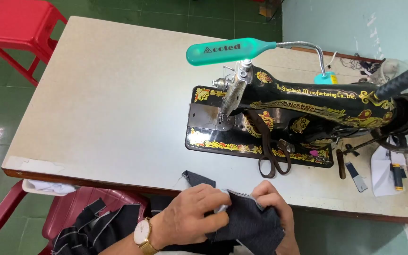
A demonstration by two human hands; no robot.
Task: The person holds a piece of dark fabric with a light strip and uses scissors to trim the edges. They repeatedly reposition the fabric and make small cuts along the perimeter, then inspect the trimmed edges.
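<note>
A tailoring workshop: black sewing machine (298, 118), scissors (272, 151) and thread spool (395, 175) on a worktable (109, 104).

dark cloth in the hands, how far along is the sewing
Done: hard to tell; the dark pinstriped cloth shows a pale edge, but no finished seam is clear. In hand: the left hand and right hand both pinch that cloth at the table edge, off the machine. Left: nothing lies under the needle of the black sewing machine, and the scissors rest untouched on its bed.

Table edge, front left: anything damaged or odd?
Yes. The pale laminate table top is chipped at its front-left corner, where the surface layer has flaked off. Dark scissors lie on the black sewing machine's base.
</note>
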